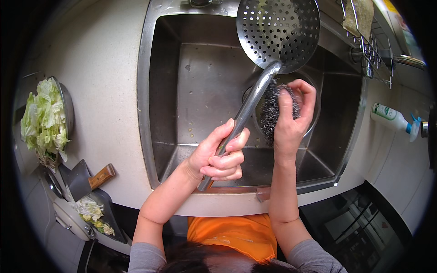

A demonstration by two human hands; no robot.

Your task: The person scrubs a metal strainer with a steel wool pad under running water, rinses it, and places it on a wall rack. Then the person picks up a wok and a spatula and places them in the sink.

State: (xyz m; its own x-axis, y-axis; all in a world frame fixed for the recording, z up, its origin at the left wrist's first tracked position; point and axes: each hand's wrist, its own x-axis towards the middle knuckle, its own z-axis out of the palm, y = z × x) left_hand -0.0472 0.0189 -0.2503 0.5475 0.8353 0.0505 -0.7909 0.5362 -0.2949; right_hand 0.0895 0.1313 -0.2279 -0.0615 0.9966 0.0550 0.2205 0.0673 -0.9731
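A long-handled metal skimmer (278, 32) with a round perforated bowl is held over the sink. My left hand (223, 152) is wrapped around the lower part of its tubular handle, and the bowl points away from me. In my right hand (295, 112) is a steel wool scourer (273, 109), gripped between thumb and fingers just right of the handle. Below the scourer, in the stainless steel sink (208, 92), a round bowl (317, 112) is partly hidden by my right hand and the skimmer.
Left on the counter (109, 85) are a metal bowl (68, 105) heaped with cut leafy greens (46, 116), a cleaver (80, 179) with a wooden handle, and a dark board (109, 215) holding chopped scraps. A spray bottle (389, 116) and a wire rack (372, 51) stand right. A dark glossy hob (355, 221) lies lower right.
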